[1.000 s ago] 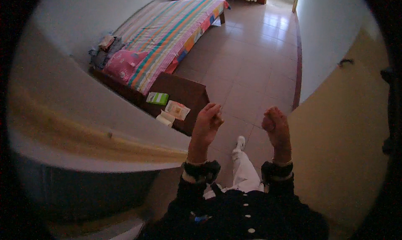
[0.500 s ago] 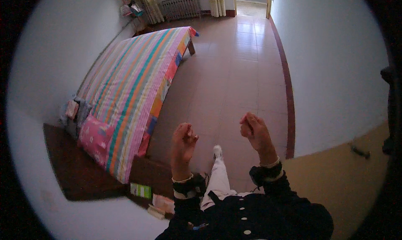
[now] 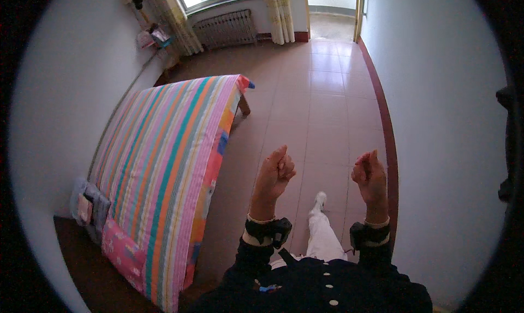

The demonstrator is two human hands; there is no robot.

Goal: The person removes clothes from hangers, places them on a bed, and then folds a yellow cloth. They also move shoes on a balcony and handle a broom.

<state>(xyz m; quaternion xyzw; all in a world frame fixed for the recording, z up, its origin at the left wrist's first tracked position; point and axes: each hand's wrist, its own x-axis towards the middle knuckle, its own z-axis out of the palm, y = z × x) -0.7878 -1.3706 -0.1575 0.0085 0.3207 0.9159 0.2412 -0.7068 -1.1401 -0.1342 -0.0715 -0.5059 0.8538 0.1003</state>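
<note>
My left hand [image 3: 275, 172] is raised in front of me, its fingers curled into a loose fist with no object showing in it. Level with it on the right, my right hand [image 3: 371, 175] is likewise closed, thumb against the fingers, and nothing shows there either. Neither hand touches anything; both are held over the tiled floor [image 3: 284, 116]. Dark bands with small devices circle both wrists. Nearest on the left side is a bed with a striped sheet [image 3: 158, 149], and a pink flowered pillow [image 3: 123, 253] lies at its near end.
A brown wooden headboard [image 3: 71, 258] stands by the bed's near end. A white wall [image 3: 436, 122] with a dark red baseboard runs along the right. Far ahead are a radiator [image 3: 225, 29] under a window, patterned curtains [image 3: 278, 13] and an open doorway [image 3: 332, 18].
My view has moved forward into the room and tilted up. Both hands now appear farther right, still closed. The items by the headboard and the tan surface at right have mostly left view.
</note>
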